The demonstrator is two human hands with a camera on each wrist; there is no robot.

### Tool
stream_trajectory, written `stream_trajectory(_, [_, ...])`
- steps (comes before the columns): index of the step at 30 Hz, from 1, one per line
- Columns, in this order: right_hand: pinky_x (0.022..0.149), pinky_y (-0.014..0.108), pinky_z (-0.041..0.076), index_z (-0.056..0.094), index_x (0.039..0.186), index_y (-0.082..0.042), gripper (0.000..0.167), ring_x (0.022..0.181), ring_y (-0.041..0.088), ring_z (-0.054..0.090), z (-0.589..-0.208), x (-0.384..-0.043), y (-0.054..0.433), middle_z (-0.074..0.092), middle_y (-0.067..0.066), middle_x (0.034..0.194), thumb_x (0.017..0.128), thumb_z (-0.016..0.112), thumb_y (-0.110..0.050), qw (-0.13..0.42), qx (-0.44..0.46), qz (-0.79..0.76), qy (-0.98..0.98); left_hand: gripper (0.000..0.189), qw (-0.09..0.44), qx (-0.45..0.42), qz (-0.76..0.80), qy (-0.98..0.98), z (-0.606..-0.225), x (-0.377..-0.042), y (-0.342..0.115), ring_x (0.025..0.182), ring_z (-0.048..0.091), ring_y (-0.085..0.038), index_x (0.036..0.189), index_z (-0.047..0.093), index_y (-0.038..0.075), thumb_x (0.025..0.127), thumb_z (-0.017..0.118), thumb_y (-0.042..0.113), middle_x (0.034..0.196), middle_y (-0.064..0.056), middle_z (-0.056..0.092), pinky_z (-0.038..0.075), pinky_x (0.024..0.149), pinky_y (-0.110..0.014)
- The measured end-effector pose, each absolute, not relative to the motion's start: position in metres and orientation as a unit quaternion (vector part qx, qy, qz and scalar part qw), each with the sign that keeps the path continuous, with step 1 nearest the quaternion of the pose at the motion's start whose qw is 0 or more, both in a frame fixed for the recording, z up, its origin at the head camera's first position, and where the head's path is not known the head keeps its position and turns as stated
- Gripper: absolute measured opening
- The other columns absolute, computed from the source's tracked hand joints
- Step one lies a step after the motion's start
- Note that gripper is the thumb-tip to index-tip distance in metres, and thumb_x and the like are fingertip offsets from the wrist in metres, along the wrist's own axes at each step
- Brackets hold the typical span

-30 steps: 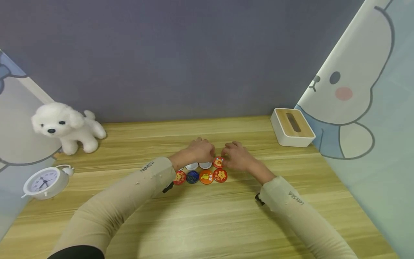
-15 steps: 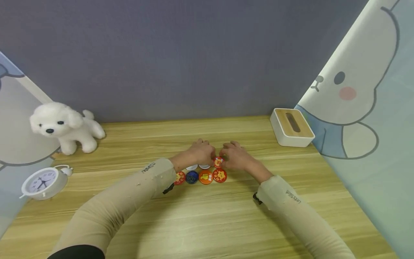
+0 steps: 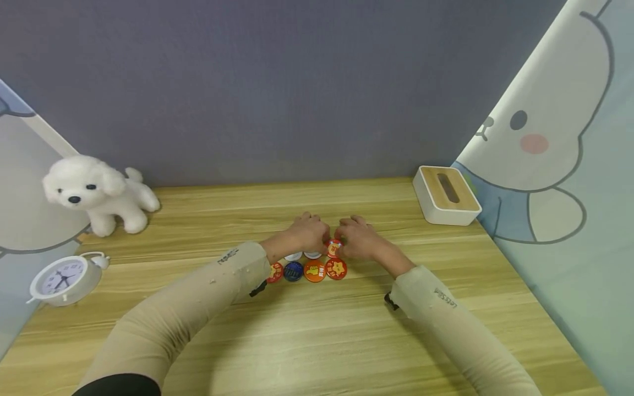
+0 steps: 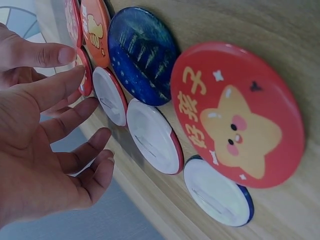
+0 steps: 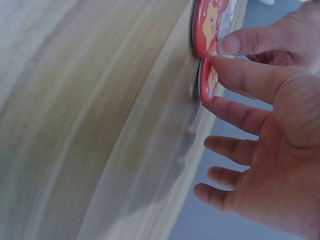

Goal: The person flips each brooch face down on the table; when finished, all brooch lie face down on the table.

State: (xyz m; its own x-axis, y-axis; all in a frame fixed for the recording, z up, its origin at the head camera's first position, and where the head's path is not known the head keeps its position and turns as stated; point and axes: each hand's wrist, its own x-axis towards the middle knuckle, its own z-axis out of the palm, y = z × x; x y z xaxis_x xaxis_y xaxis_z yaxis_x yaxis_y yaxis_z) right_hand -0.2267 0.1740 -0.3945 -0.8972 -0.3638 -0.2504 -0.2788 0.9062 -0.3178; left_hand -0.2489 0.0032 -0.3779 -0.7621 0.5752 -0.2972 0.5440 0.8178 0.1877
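Round pin badges lie on the wooden table in two rows. The front row has a red star badge point(image 4: 240, 120), a dark blue badge point(image 3: 293, 271), an orange thumbs-up badge point(image 3: 314, 270) and another red star badge point(image 3: 336, 269). Behind them, white-backed badges point(image 4: 155, 136) lie pin side up, with a red badge point(image 3: 334, 249) face up at the right end. My right hand point(image 3: 360, 237) pinches that red badge between thumb and forefinger. My left hand point(image 3: 308, 233) is at its left side, thumb at the badge's edge and other fingers loosely bent.
A white plush dog point(image 3: 101, 192) stands at the back left, with a white alarm clock point(image 3: 64, 280) in front of it. At the back right is a white tissue box point(image 3: 447, 195) with a wooden lid. A grey partition point(image 3: 297, 93) rises behind the table point(image 3: 317, 341).
My right hand and forearm have shifted slightly left, closer to the left hand. The left hand stays almost where it was, and the badges keep their rows.
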Motion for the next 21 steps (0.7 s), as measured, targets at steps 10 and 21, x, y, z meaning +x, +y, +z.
stream_trajectory(10, [0.113,0.071,0.024,0.068,0.112,-0.012,0.026,0.148,0.050,0.022,-0.3909,-0.2276,0.1723,0.039,0.021,0.157,0.088,0.071,-0.021,0.134,-0.174,-0.139,0.966,0.024,0.167,0.304,0.062,0.936,-0.3790,-0.2484,0.0035,0.112,0.048,-0.031,0.108,0.075,0.016,0.090,0.075,0.033,0.118,-0.007,0.064,0.044,0.097,-0.049])
stream_trajectory(21, [0.113,0.071,0.025,0.068,0.107,-0.010,0.015,0.148,0.050,0.023,-0.3865,-0.2267,0.1708,0.039,0.022,0.156,0.092,0.067,-0.015,0.126,-0.183,-0.150,0.963,0.018,0.169,0.308,0.074,0.933,-0.3760,-0.2496,0.0025,0.107,0.050,-0.027,0.102,0.077,0.015,0.093,0.072,0.030,0.113,-0.004,0.067,0.044,0.093,-0.044])
